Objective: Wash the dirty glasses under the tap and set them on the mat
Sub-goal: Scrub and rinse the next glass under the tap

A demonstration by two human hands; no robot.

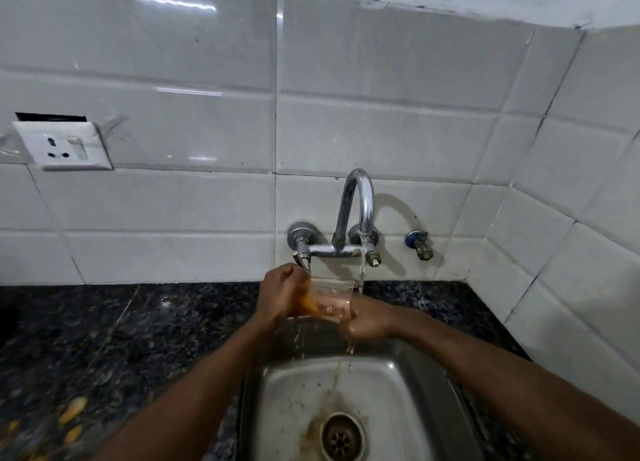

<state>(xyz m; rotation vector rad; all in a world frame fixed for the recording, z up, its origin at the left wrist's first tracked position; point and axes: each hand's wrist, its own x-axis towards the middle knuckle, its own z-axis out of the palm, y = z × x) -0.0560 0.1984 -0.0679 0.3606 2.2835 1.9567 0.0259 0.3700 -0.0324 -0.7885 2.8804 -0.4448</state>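
1. White tiles (381, 131) back a dark counter (104, 339) and a steel sink (291, 391).
2. Left hand (282, 294) curls round the left side of the glass (330, 298); right hand (367, 318) grips its lower right.
3. Glass is held above the sink, streaked with orange-brown residue.
4. Water (362, 270) from the tap (360, 197) falls at its right rim.
5. Brown trickles run down toward the drain (341, 438).
6. Socket (62, 145) sits on the wall, far left.

We stretch both bare forearms forward, and they converge in the middle. Our left hand (282, 294) curls its fingers round the left side of a glass (332, 296), knuckles up. Our wet right hand (367, 318) grips its lower right side, fingers curled.
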